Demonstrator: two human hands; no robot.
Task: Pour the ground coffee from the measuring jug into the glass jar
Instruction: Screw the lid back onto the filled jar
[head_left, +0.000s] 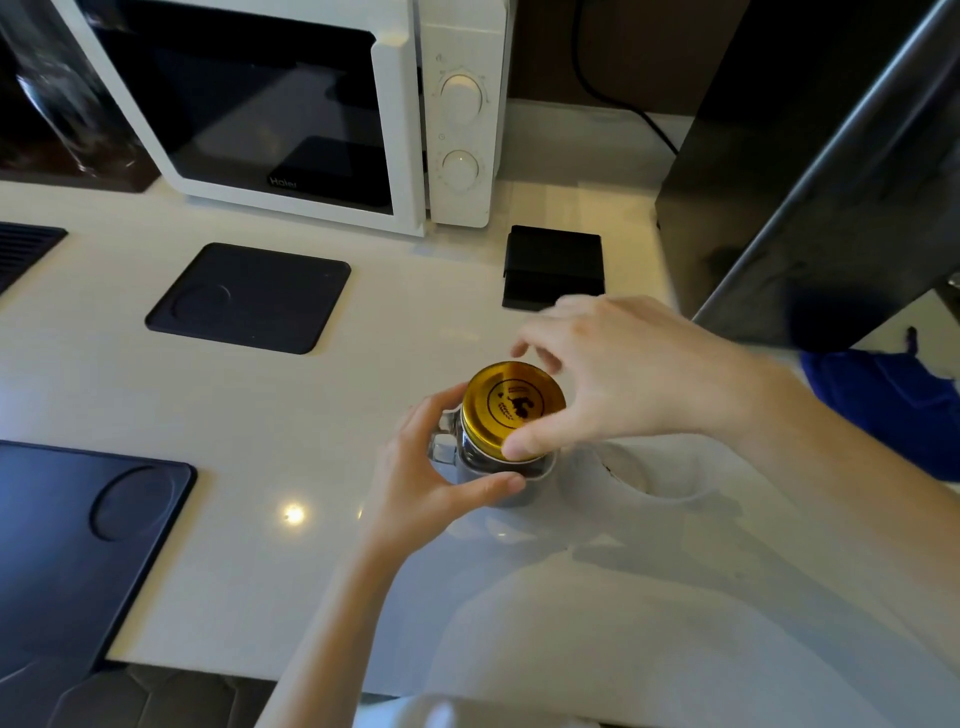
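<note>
One glass jar (488, 457) with one gold lid (513, 408) stands on the white counter (260, 415). The left hand (431, 478) grips its side; the right hand (618, 374) pinches the lid rim (fingers curled). Behind: three dark mats, nearest (249, 299), and one microwave (291, 104).

- the glass jar (493, 462) stands upright on the white counter, near its front right part; it has a clear handle on its left side and dark contents showing through the wall.
- a gold metal lid (513, 402) with a dark round emblem sits on the jar's mouth, tilted slightly.
- the measuring jug cannot be made out with certainty.
</note>
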